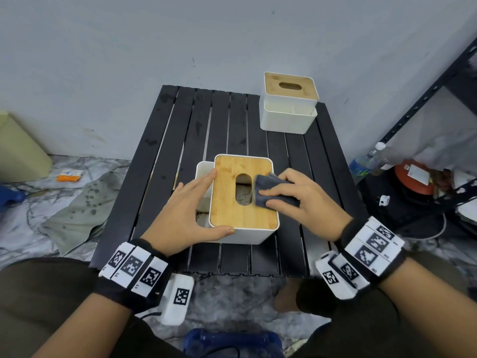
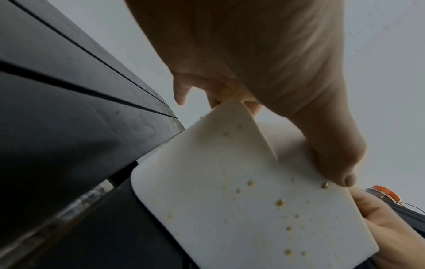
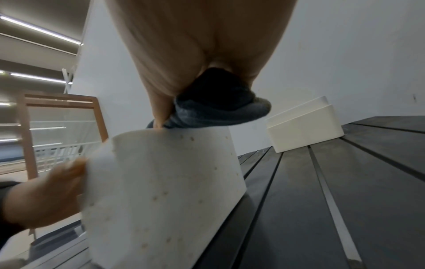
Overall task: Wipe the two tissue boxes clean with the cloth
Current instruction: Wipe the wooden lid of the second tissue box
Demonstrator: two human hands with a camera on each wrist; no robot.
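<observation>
- Head view: the near tissue box point(image 1: 244, 202), white with a bamboo lid and an oval slot, stands on the front half of the black slatted table point(image 1: 165, 140). A faint mark sits near the lid's far left corner; it is too blurred to read.
- The left hand point(image 1: 185, 213) braces this box: straight fingers lie along its left side and the thumb presses the front left corner of the white wall.
- The right hand point(image 1: 296, 197) curls fingers and thumb around a folded grey cloth point(image 1: 271, 188), pressed on the lid just right of the slot, near the lid's right edge.
- Left wrist view: yellowish spots dot the box's white wall point(image 2: 253, 209); the thumb tip touches its upper edge.
- Right wrist view: similar spots show on another wall of the box point(image 3: 165, 191), with the cloth point(image 3: 218, 109) bunched above its top rim.
- The second tissue box point(image 1: 289, 102), also bamboo-lidded, stands at the table's far right corner, well apart from the near one.
- Bare slats lie open on the far left of the table and between the two boxes.
- Both wristbands point(image 1: 131, 267) carry square black-and-white coded markers; no words are legible.
- A bottle point(image 1: 366, 161) with a blue label, print unreadable, stands on the floor right of the table beside a black metal shelf point(image 1: 423, 99).
</observation>
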